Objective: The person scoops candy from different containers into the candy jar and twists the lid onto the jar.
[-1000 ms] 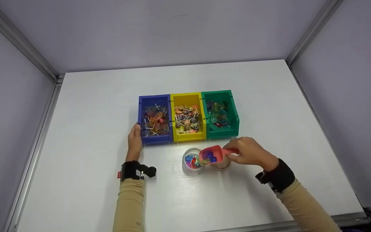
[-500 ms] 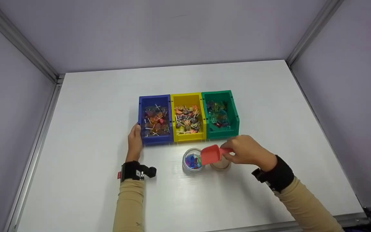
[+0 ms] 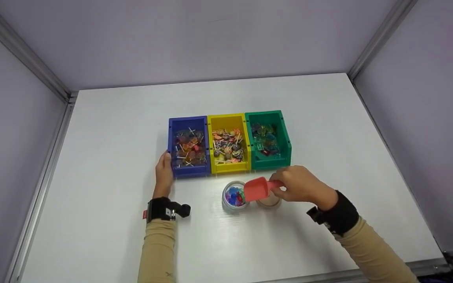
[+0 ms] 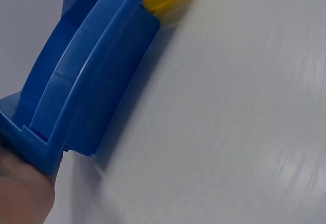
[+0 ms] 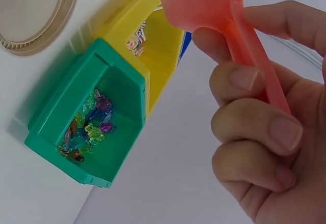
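A red scoop (image 3: 256, 189) is in my right hand (image 3: 299, 182), whose fingers curl round its handle. The scoop is tipped over the right rim of a clear round jar (image 3: 226, 205), and no pieces show in its bowl. Inside the jar lie blue, red, green and purple translucent pieces (image 3: 234, 196). My left hand (image 3: 164, 175) rests against the left side of the blue bin (image 3: 191, 171) near its front corner; most of its fingers are hidden. In the right wrist view, the scoop handle (image 5: 257, 63) crosses the palm.
The blue bin joins a yellow bin (image 3: 231, 169) and a green bin (image 3: 271, 163). Lollipop-like pieces fill blue and yellow; translucent pieces lie in green. A round beige lid (image 5: 30, 10) lies beside the jar, partly under the scoop. Walls surround the white table (image 3: 112, 137).
The scoop has tilted over, and the blue and purple pieces that were in it have dropped into the jar. My right hand has turned slightly; my left hand has stayed at the blue bin.
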Demonstrator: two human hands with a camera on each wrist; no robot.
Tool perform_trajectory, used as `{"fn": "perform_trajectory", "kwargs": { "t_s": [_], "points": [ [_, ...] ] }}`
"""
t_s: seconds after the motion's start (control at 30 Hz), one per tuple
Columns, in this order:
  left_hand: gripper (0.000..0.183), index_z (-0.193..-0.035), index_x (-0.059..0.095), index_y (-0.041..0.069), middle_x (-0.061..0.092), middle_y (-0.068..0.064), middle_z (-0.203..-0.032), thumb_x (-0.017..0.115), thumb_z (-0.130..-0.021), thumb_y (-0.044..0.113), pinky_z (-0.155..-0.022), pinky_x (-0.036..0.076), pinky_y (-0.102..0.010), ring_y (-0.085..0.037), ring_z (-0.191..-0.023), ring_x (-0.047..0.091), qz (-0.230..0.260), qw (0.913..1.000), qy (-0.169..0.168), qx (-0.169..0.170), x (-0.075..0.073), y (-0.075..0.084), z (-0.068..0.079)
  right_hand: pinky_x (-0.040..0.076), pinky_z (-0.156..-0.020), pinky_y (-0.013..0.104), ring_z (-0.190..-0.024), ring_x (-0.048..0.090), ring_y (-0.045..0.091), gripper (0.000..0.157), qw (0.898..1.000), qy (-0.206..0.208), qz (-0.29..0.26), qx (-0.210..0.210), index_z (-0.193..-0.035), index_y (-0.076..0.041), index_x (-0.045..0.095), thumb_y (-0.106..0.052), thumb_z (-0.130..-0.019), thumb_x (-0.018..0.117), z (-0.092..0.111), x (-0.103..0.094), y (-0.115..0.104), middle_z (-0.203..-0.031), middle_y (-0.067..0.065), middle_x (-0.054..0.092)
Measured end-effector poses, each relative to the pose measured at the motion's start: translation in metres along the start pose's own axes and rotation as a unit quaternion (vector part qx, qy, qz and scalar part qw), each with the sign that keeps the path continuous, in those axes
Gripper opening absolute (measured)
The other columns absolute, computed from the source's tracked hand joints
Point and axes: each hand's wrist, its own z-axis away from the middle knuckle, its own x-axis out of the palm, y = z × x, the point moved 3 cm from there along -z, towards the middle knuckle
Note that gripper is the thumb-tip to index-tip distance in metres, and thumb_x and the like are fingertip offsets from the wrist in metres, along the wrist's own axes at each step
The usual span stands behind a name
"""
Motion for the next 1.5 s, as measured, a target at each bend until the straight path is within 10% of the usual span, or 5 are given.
{"fn": "perform_trajectory", "kwargs": {
  "t_s": [1.03,1.5],
  "points": [
    [0.053,-0.149,0.028,-0.003,0.029,-0.023,-0.157,0.029,-0.107,0.028,-0.127,0.017,-0.043,-0.035,-0.150,0.022,0.016,0.9997,-0.004,0.019,0.002,-0.001,0.000,0.054,-0.059,0.024,-0.064,0.061,0.014,0.019,0.998,0.031,-0.051,0.023,-0.093,0.000,0.073,-0.017,-0.086,0.069,0.003,-0.003,0.008,-0.081,0.010,0.075],
    [0.054,-0.151,0.026,-0.001,0.026,-0.021,-0.158,0.029,-0.107,0.031,-0.127,0.017,-0.043,-0.034,-0.151,0.020,-0.005,1.0000,-0.003,-0.002,-0.001,0.002,0.001,0.042,-0.054,0.025,-0.058,0.050,0.015,0.019,0.987,0.080,-0.053,0.126,-0.094,0.006,0.069,-0.010,-0.084,0.068,0.001,-0.007,0.035,-0.071,0.015,0.068]
  ]
}}
